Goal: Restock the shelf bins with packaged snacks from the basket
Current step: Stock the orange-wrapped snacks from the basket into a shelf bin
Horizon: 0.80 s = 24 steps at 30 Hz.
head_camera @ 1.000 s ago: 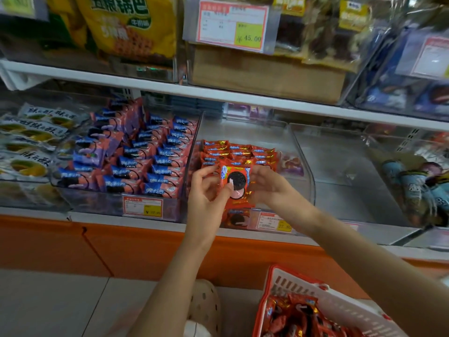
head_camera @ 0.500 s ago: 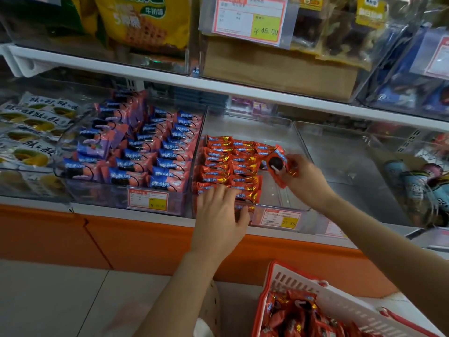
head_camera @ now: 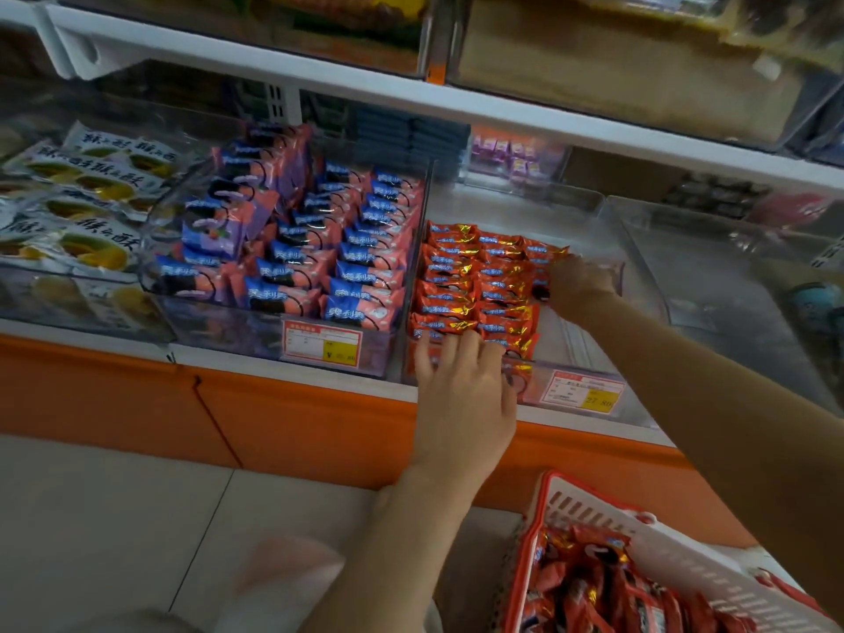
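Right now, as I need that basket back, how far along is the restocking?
Done: orange packs fill rows in the clear bin's left part. In hand: the right hand sets one pack at the rows' right end; the left hand steadies the front row. Left: the bin's right side is bare; the basket holds many more.

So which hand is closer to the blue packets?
The left hand. It touches the front orange packets beside the blue packets; the right hand is farther right, across the orange packets.

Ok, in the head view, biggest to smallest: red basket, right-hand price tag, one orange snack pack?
1. red basket, though it is nearest the camera
2. right-hand price tag
3. orange snack pack, only slightly smaller
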Each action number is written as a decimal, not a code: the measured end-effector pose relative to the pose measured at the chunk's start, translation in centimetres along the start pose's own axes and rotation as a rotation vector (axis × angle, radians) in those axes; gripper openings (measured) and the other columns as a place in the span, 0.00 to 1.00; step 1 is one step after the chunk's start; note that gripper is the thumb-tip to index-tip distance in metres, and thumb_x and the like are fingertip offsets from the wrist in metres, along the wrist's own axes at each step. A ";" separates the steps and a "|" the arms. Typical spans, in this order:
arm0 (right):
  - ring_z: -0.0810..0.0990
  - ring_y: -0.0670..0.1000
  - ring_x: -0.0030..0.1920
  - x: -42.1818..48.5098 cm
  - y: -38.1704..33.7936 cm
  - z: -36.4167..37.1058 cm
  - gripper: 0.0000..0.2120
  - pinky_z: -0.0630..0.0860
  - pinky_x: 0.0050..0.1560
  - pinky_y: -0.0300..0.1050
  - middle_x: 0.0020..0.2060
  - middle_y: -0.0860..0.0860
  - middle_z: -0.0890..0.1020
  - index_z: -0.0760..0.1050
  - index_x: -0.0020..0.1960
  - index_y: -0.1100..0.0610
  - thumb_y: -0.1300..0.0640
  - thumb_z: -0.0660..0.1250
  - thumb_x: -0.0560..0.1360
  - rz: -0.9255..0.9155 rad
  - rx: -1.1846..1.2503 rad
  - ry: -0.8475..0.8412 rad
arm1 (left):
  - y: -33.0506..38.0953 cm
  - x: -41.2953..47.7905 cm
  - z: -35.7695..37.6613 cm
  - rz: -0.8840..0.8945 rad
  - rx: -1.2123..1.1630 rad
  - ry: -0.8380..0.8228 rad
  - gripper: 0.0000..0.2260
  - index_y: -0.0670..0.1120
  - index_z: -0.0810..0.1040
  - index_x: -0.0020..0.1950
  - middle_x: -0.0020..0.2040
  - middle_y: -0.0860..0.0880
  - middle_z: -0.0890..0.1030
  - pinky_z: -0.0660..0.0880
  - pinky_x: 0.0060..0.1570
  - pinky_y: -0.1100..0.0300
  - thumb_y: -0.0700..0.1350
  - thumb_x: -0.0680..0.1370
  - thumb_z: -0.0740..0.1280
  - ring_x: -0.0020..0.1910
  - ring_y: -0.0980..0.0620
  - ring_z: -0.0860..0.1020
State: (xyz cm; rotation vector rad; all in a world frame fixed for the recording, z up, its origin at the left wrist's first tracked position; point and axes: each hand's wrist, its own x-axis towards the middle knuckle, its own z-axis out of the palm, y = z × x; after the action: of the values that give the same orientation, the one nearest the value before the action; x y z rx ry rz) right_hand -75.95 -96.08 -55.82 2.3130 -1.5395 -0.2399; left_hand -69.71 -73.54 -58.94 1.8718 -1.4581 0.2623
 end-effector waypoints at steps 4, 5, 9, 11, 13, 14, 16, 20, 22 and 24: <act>0.76 0.60 0.60 0.8 0.5 0.2 0.22 0.72 0.56 0.53 0.59 0.60 0.76 0.60 0.71 0.58 0.58 0.62 0.79 -0.045 -0.030 0.049 | 0.2 0.1 0.1 -0.027 -0.003 0.036 0.09 0.47 0.80 0.50 0.47 0.49 0.80 0.67 0.63 0.40 0.46 0.72 0.69 0.52 0.48 0.79; 0.75 0.59 0.60 1.0 0.6 0.1 0.22 0.72 0.56 0.52 0.59 0.59 0.77 0.61 0.70 0.57 0.57 0.63 0.78 -0.062 -0.062 0.054 | 0.3 0.1 0.2 -0.036 -0.004 0.037 0.09 0.46 0.80 0.50 0.47 0.49 0.81 0.68 0.63 0.40 0.45 0.71 0.71 0.52 0.48 0.79; 0.73 0.56 0.61 1.5 0.8 0.0 0.25 0.71 0.58 0.50 0.59 0.56 0.76 0.67 0.67 0.56 0.49 0.69 0.75 -0.119 -0.136 0.079 | 0.5 0.2 0.1 -0.059 0.006 0.041 0.12 0.46 0.80 0.49 0.46 0.49 0.81 0.70 0.62 0.40 0.45 0.68 0.76 0.50 0.48 0.80; 0.73 0.56 0.60 1.4 0.8 -0.1 0.23 0.72 0.57 0.49 0.59 0.56 0.76 0.68 0.66 0.57 0.50 0.69 0.75 -0.115 -0.102 0.074 | 0.6 0.2 0.1 -0.057 0.011 0.045 0.12 0.47 0.80 0.49 0.45 0.49 0.81 0.71 0.61 0.41 0.45 0.67 0.76 0.50 0.49 0.80; 0.75 0.56 0.60 1.3 0.7 0.1 0.22 0.72 0.56 0.49 0.58 0.57 0.77 0.68 0.66 0.57 0.52 0.68 0.76 -0.102 -0.036 0.066 | 0.6 0.2 0.1 -0.060 0.015 0.053 0.13 0.46 0.81 0.48 0.45 0.49 0.81 0.71 0.61 0.40 0.46 0.67 0.77 0.49 0.48 0.80; 0.76 0.57 0.60 1.3 0.6 0.2 0.22 0.73 0.57 0.50 0.58 0.57 0.77 0.67 0.66 0.56 0.52 0.68 0.76 -0.096 0.009 0.056 | 0.6 0.2 0.1 -0.065 0.019 0.055 0.13 0.46 0.81 0.48 0.45 0.49 0.81 0.71 0.60 0.40 0.46 0.66 0.77 0.49 0.48 0.80; 0.77 0.59 0.58 1.3 0.4 0.7 0.24 0.72 0.59 0.53 0.57 0.58 0.78 0.65 0.67 0.56 0.51 0.69 0.75 -0.076 0.076 0.035 | 0.7 0.3 0.1 -0.076 0.024 0.055 0.14 0.47 0.81 0.48 0.45 0.49 0.81 0.71 0.60 0.39 0.46 0.65 0.78 0.49 0.48 0.81; 0.72 0.58 0.62 1.2 0.0 1.2 0.23 0.68 0.61 0.54 0.60 0.58 0.75 0.66 0.67 0.56 0.53 0.68 0.75 -0.090 -0.084 0.105 | 0.9 0.4 0.1 -0.077 0.036 0.045 0.15 0.47 0.81 0.48 0.44 0.49 0.81 0.71 0.60 0.39 0.47 0.64 0.79 0.49 0.48 0.81; 0.72 0.58 0.62 1.2 -0.2 0.9 0.24 0.70 0.60 0.53 0.61 0.58 0.73 0.65 0.68 0.57 0.55 0.68 0.75 -0.108 -0.140 0.120 | 0.9 0.4 0.2 -0.078 0.041 0.044 0.16 0.47 0.81 0.48 0.44 0.49 0.81 0.71 0.59 0.39 0.47 0.63 0.79 0.48 0.48 0.81; 0.75 0.59 0.61 1.3 -0.4 0.7 0.24 0.72 0.58 0.53 0.61 0.58 0.74 0.63 0.68 0.59 0.58 0.67 0.76 -0.105 -0.090 0.088 | 0.9 0.4 0.3 -0.081 0.043 0.042 0.16 0.46 0.81 0.48 0.44 0.49 0.81 0.71 0.59 0.38 0.46 0.63 0.79 0.48 0.48 0.81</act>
State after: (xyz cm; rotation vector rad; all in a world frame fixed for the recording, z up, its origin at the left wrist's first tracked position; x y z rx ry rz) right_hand -75.34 -97.27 -56.55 2.3045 -1.3392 -0.2256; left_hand -70.46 -74.08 -58.51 1.9437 -1.3545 0.2948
